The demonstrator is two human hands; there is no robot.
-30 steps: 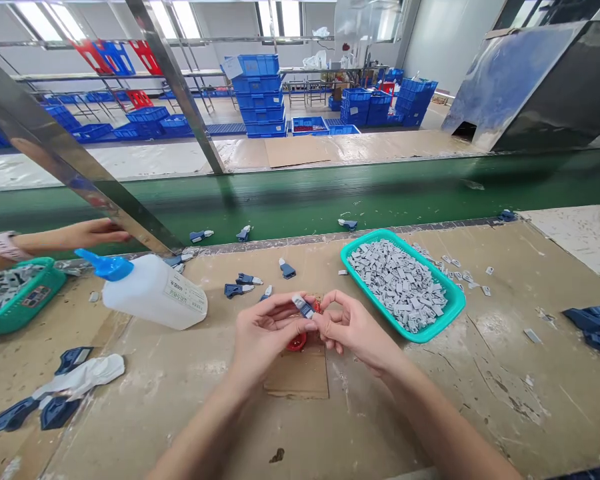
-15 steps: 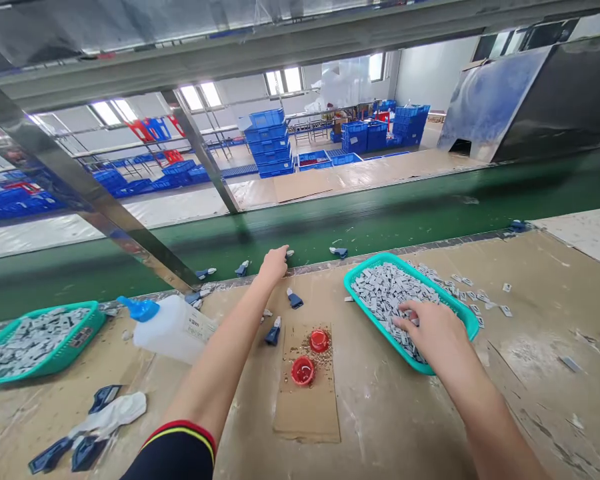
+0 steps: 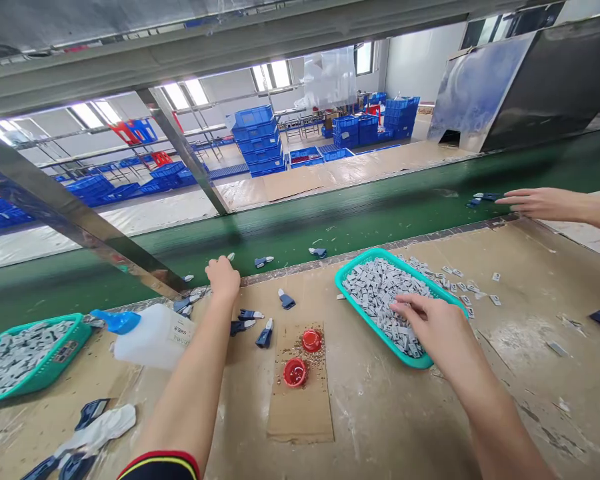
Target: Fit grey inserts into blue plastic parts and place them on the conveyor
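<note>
My left hand (image 3: 223, 277) reaches out to the table's far edge beside the green conveyor belt (image 3: 330, 220), its fingers curled under and hidden; small blue and grey parts (image 3: 250, 315) lie just right of it. My right hand (image 3: 433, 323) rests in the teal tray (image 3: 349, 301) of several small grey pieces (image 3: 375, 290), fingers bent down into the pile. Between my arms lie two red caps (image 3: 303, 357) on a cardboard piece (image 3: 300, 407).
A white squeeze bottle with a blue nozzle (image 3: 147, 335) lies on its side at left, near another teal tray (image 3: 45, 377) of grey pieces. Another person's hand (image 3: 540, 202) reaches onto the belt at right. Metal frame struts (image 3: 75, 223) cross the upper left. Blue crates are stacked behind.
My left hand moved left along the belt edge and no longer holds the assembled part seen a second ago. My right hand stays in the tray. Another person's hand has appeared at right.
</note>
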